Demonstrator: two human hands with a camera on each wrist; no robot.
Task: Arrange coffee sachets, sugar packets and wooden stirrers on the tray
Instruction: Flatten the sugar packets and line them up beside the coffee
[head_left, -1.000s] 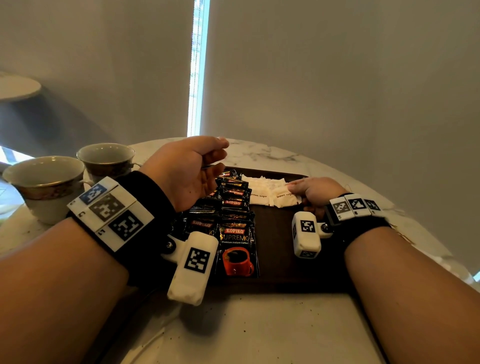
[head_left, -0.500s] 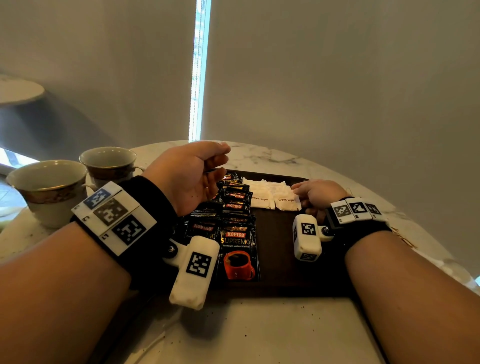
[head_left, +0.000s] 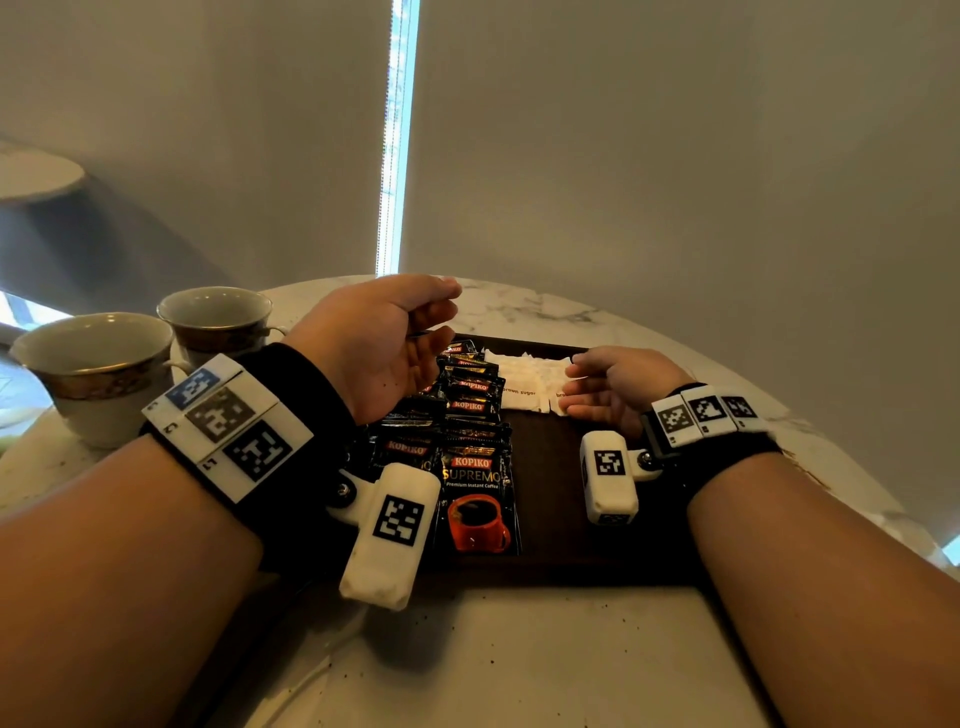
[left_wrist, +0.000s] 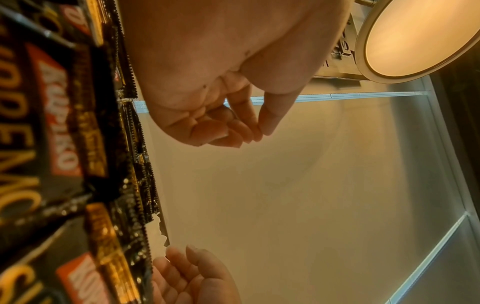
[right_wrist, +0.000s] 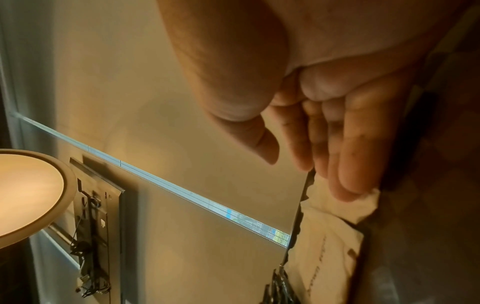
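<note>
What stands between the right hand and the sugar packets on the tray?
Nothing visible. The right hand is right at the near edge of the white sugar packets on the dark tray, fingers extended toward them. The coffee sachets lie to their left, under the raised left hand.

My marble table (head_left: 519, 665), laid for coffee.
On it rest a dark tray (head_left: 561, 467) in front of me and two cups (head_left: 98, 364) at my left.
</note>
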